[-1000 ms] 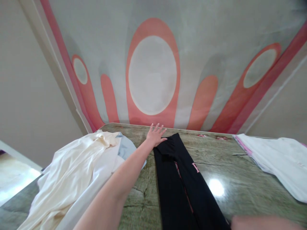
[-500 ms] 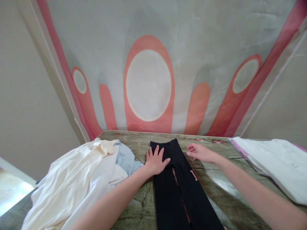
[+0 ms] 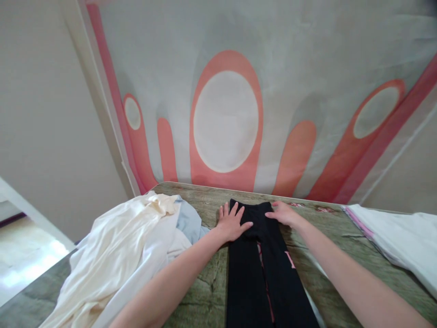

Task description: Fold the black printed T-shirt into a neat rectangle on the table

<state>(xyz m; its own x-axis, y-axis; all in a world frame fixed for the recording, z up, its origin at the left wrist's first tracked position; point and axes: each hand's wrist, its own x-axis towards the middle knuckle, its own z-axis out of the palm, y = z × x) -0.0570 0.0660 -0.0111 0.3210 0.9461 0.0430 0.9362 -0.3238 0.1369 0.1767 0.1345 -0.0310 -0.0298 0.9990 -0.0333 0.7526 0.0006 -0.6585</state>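
Note:
A pair of black pants (image 3: 244,278) lies spread flat, waistband at the far end, legs toward me, with a pink mark on the right leg. My left hand (image 3: 232,224) rests flat on the upper left part, just below the waistband, fingers spread. At the waistband's right corner, my right hand (image 3: 284,214) pinches the cloth, thumb on top and the other fingers curled at the edge. Between the legs a narrow gap shows. The lower ends of the legs run out of view.
The wood-patterned table (image 3: 208,291) meets a wall with a pink and grey printed hanging (image 3: 290,59). A loose heap of cream and white clothes (image 3: 126,246) lies left, with a light blue garment (image 3: 187,221) beside it. On the right lies a stack of white clothes (image 3: 399,232).
My right hand has moved left from above the table onto the waistband's right corner, which now sits straighter. My left hand stays on the pants. The view has shifted a little left.

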